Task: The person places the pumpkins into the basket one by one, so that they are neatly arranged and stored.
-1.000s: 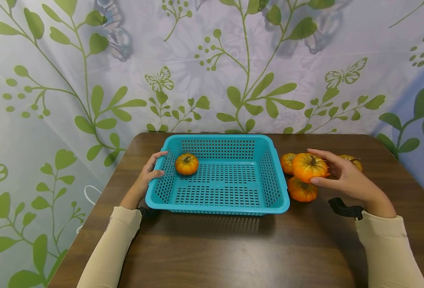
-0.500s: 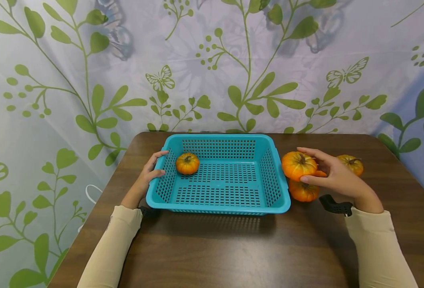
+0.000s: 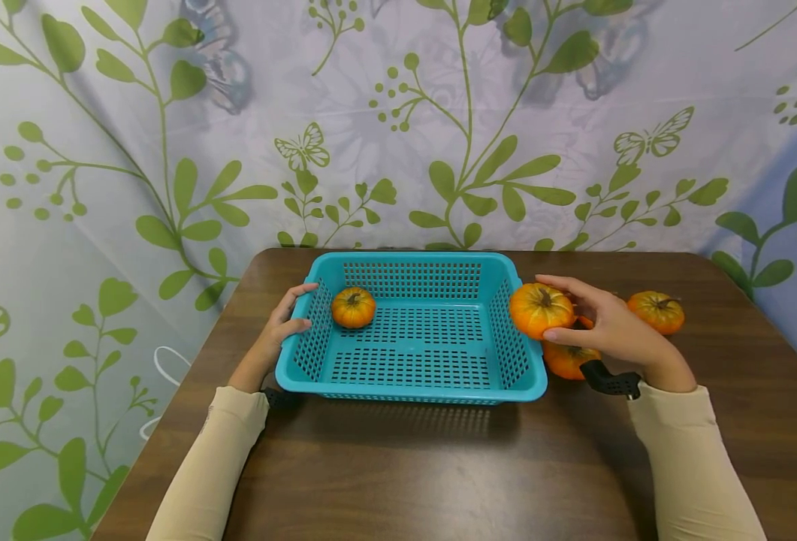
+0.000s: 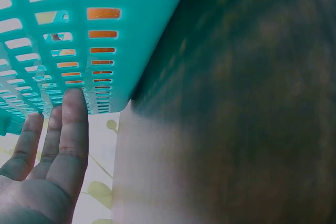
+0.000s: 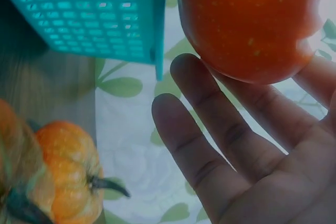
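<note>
Right hand (image 3: 609, 323), spread wide, pinched a pumpkin (image 3: 540, 309) near the right rim of the basket (image 3: 405, 394), left hand (image 3: 275, 329) gripped its left; mid-transfer, apparently, likely needing rim clearance next.

A brown, wood-look worktop (image 3: 405, 466) with rounded back corners stands before a pale cloth (image 3: 378, 161) printed with green leaves (image 3: 496, 159), round berries (image 3: 412, 61) and butterflies (image 3: 302, 147). A thin white cord (image 3: 157, 362) bends by the worktop's left edge.
</note>
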Tool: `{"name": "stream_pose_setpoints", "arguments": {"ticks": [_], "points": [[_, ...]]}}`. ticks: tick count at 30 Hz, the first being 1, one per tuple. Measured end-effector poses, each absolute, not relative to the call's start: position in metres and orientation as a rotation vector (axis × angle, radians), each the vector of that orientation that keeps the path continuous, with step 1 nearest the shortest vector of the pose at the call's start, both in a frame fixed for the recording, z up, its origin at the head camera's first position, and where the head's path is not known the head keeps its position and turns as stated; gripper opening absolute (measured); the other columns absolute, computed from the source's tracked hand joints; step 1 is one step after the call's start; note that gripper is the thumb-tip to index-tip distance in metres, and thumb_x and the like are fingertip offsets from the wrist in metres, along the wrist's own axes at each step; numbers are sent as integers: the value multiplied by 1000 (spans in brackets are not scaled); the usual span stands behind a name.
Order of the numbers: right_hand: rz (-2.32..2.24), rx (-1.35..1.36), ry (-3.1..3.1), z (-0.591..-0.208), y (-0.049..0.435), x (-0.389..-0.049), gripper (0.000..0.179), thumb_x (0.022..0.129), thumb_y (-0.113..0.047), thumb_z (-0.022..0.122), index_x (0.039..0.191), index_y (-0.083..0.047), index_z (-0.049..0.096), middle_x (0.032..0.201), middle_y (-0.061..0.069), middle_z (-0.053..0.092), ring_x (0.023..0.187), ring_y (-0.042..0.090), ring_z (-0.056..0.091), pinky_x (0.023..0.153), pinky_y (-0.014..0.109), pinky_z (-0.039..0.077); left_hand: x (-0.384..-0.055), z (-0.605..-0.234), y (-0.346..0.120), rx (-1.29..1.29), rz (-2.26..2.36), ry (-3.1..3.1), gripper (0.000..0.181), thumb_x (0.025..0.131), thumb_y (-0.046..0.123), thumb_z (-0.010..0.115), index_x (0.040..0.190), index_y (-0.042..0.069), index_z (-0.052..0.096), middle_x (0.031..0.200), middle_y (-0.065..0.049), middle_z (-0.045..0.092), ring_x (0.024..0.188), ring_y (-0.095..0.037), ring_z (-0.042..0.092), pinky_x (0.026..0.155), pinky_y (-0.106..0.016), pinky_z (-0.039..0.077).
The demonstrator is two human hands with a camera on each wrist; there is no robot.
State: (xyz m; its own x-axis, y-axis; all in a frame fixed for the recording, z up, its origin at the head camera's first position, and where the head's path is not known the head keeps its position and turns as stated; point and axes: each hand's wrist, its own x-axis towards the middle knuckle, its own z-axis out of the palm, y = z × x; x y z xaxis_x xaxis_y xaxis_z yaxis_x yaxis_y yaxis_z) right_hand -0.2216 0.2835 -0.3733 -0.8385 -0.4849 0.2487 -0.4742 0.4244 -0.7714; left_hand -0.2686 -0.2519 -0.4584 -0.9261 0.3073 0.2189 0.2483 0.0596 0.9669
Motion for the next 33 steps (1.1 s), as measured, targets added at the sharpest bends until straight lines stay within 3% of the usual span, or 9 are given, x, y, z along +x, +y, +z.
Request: {"name": "stream_pose_setpoints", "arguments": {"ticks": [5,14,17,20,24,27,33], "points": [[-1383,-924,2633,-368,273,-223,78,94,-1,80,163,-5,45,144,15,61,111,10,66,91,22,56,-268,-459,-253,596,2035,2251,68,96,7,48,162,-2,32,164,-30,32,125,-28,51,94,-29,53],[-1201,-965,2711,-350,258,-229,80,92,-9,85,162,-5,48,153,18,58,118,5,61,97,16,48,-269,-458,-253,583,2031,2282,69,95,8,48,162,-3,33,165,-29,35,128,-35,50,95,-28,53],[-1140,-982,2727,-345,254,-232,82,91,-12,87,163,-8,47,153,18,59,120,14,61,98,21,50,-269,-457,-253,591,2035,2276,69,95,8,48,162,-3,32,165,-30,33,129,-34,50,96,-28,53],[-1088,-1019,2729,-340,249,-235,83,90,-13,88,163,-8,48,152,19,60,120,24,63,97,34,55,-270,-457,-253,597,2041,2266,69,96,7,48,161,-4,32,166,-30,32,130,-34,49,96,-28,53],[-1046,-1024,2718,-334,242,-239,82,91,-14,87,162,-6,48,153,21,59,118,28,65,97,47,57,-270,-457,-252,587,2045,2263,68,95,7,48,161,-4,32,167,-29,31,132,-40,47,96,-28,53],[-1032,-1015,2699,-332,237,-241,81,92,-14,87,162,-4,47,154,21,57,119,30,66,98,51,57,-270,-457,-252,582,2045,2261,68,95,8,48,161,-3,32,168,-29,30,133,-43,45,96,-28,52],[-1057,-1065,2638,-329,227,-247,80,91,-12,88,160,0,49,152,22,56,117,31,68,96,46,59,-270,-457,-253,578,2047,2258,68,95,8,47,161,-3,32,167,-29,31,133,-42,46,96,-28,53]]}}
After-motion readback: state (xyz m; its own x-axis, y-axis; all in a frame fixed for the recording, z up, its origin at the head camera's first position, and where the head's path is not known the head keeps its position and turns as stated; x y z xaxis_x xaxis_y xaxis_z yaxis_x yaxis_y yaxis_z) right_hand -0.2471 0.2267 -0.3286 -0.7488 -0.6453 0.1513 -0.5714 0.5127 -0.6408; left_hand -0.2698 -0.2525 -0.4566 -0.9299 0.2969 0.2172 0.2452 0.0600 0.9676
